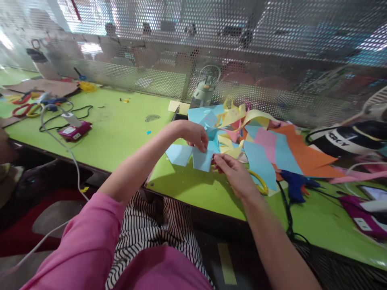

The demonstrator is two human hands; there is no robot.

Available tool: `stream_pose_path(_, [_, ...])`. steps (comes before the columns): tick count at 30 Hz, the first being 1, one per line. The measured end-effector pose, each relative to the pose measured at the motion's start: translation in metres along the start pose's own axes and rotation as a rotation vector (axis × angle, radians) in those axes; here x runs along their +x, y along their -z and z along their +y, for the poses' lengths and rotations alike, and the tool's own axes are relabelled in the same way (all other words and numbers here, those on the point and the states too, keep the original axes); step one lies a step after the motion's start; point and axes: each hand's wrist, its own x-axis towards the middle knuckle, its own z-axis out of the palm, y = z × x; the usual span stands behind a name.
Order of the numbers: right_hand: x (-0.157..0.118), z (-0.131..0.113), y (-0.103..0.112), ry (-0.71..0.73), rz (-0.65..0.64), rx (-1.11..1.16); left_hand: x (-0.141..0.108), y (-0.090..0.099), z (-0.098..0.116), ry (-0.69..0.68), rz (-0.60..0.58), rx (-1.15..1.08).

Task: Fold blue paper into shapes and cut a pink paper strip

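Note:
My left hand (196,135) reaches over a small light blue paper piece (202,160), its fingertips closed on the top edge. At the right edge of that same piece, my right hand (231,171) has its thumb and forefinger pinched together. Another light blue piece (179,154) lies just left of it on the green table (169,183). Yellow-handled scissors (258,182) rest beside my right wrist, partly under blue paper. Behind my hands is a heap of blue, yellow and pink paper scraps (231,121).
Orange sheets (305,151), a blue glue gun (294,186) and a purple power strip (361,215) lie to the right. A grey-green bottle (203,92) stands behind. Another purple power strip (74,131) and several scissors (22,110) are at left. A perforated metal screen (136,60) borders the table.

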Motion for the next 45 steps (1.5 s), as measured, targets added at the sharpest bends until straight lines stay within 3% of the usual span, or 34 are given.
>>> stream_pose_path(5, [-0.001,0.004,-0.004,-0.023,-0.02,0.014,0.002,-0.007,0.005,0.002,-0.018,0.004])
stream_pose_path(17, [0.007,0.024,-0.003,-0.067,-0.052,0.04,0.013,-0.024,-0.007,0.008,-0.037,0.041])
stream_pose_path(45, [0.007,0.025,-0.002,-0.016,0.009,0.017,0.017,-0.04,-0.007,-0.06,0.099,-0.046])
